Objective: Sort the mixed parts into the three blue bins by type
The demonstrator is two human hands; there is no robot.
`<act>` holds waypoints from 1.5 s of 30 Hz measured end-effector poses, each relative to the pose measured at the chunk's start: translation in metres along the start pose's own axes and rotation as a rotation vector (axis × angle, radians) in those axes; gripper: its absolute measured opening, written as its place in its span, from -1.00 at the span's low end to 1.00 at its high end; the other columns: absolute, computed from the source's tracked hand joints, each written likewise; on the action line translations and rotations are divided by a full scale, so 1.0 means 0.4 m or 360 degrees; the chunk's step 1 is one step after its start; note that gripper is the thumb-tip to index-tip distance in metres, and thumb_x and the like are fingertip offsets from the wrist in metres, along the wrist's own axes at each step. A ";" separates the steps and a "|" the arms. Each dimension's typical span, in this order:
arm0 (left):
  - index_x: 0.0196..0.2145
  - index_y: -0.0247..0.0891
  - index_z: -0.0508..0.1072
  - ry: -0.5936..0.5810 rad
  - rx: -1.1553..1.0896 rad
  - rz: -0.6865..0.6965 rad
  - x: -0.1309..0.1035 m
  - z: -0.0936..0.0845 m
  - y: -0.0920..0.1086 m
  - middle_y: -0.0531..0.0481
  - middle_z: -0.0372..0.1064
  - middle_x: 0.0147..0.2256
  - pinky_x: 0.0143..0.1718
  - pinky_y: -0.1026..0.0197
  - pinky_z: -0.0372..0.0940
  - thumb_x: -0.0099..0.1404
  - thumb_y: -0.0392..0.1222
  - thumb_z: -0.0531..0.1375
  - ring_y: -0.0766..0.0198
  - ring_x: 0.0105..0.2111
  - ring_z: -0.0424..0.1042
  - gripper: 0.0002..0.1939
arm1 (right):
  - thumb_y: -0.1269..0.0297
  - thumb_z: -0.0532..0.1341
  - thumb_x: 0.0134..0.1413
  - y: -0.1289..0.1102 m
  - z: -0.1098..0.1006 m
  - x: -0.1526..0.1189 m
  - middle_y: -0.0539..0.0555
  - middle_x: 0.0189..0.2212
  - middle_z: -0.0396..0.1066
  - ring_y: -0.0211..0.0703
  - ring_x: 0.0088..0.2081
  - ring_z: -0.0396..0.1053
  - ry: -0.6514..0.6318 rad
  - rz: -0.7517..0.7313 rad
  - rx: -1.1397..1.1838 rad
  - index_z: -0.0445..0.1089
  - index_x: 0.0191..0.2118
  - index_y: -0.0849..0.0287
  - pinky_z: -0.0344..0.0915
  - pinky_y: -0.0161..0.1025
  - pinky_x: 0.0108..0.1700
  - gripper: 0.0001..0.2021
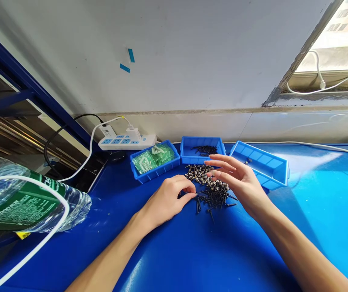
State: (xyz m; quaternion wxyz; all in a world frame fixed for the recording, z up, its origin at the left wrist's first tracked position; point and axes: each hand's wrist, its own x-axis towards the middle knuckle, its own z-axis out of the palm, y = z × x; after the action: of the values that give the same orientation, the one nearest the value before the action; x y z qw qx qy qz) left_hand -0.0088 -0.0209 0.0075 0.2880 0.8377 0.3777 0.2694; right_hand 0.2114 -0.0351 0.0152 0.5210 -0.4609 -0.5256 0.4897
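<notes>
A loose pile of black screws [218, 196] and shorter silvery ones [198, 173] lies on the blue table. At the pile's left edge, my left hand [174, 195] has thumb and forefinger pinched on a dark screw. My right hand [237, 176] hovers over the pile's right side, fingers spread, holding nothing that I can see. Behind the pile, a blue bin [202, 158] holds black screws. The left bin [158, 173] contains green-and-clear packets [154, 158]. A third bin [272, 181], at the right, has a few small screws inside.
A large water bottle [24, 200] with a green label lies at the left, a white cable [67, 207] looping in front of it. Behind the left bin, a white power strip [128, 142] sits against the wall [174, 61]. Another cable [307, 145] runs along the table's back edge.
</notes>
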 end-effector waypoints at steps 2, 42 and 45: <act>-0.36 -0.25 0.56 0.0104 -0.0076 -0.0004 0.002 -0.004 0.004 0.08 0.53 -0.36 -0.26 0.29 0.33 0.31 -0.42 0.34 0.31 -0.37 0.46 -0.87 | 0.07 0.42 0.10 0.002 0.002 0.001 0.11 -0.09 0.66 0.02 -0.10 0.62 -0.0045 -0.0057 -0.0121 0.59 -0.04 0.01 0.53 -0.04 0.02 -0.68; -0.35 -0.24 0.47 -0.0185 0.0106 -0.0096 -0.003 -0.037 -0.013 0.04 0.43 -0.37 -0.31 0.24 0.32 0.40 -0.35 0.20 0.26 -0.39 0.41 -0.85 | 0.04 0.41 0.08 -0.030 0.008 -0.001 0.12 -0.07 0.65 0.00 -0.14 0.62 -0.0139 0.0142 -0.0056 0.59 -0.06 0.04 0.50 -0.03 0.00 -0.66; -0.36 -0.24 0.47 -0.0122 0.0065 -0.0084 -0.003 -0.040 -0.014 0.05 0.44 -0.38 -0.33 0.26 0.31 0.38 -0.35 0.21 0.27 -0.41 0.41 -0.86 | 0.03 0.39 0.10 -0.022 0.012 -0.004 0.12 -0.16 0.67 0.05 -0.11 0.61 -0.0164 0.0031 -0.0302 0.61 -0.13 0.08 0.51 -0.01 0.01 -0.70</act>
State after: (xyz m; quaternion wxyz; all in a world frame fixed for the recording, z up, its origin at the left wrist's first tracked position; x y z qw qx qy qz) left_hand -0.0226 -0.0144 0.0144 0.2922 0.8429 0.3937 0.2217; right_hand 0.2068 -0.0377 0.0240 0.4424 -0.4876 -0.5912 0.4659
